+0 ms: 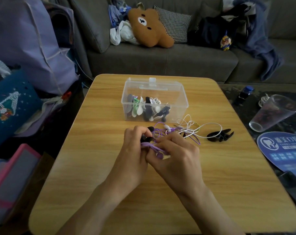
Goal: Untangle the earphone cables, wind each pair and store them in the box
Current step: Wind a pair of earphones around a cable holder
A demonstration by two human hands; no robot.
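Note:
A purple earphone cable (158,135) runs between both hands at the middle of the wooden table (160,192). My left hand (135,148) grips a black winder (148,139) with purple cable wrapped round it. My right hand (176,150) pinches the purple cable beside it. A white earphone cable (193,128) lies loose to the right, crossing the purple one. A second black winder (220,135) rests further right. The clear plastic box (154,100) stands open behind, holding several wound earphones.
A drinking glass (272,112) lies tilted on the dark side table at right, beside a blue round fan (283,150). A grey sofa (160,60) with a bear cushion (149,28) is behind. Bags (25,48) pile up at left.

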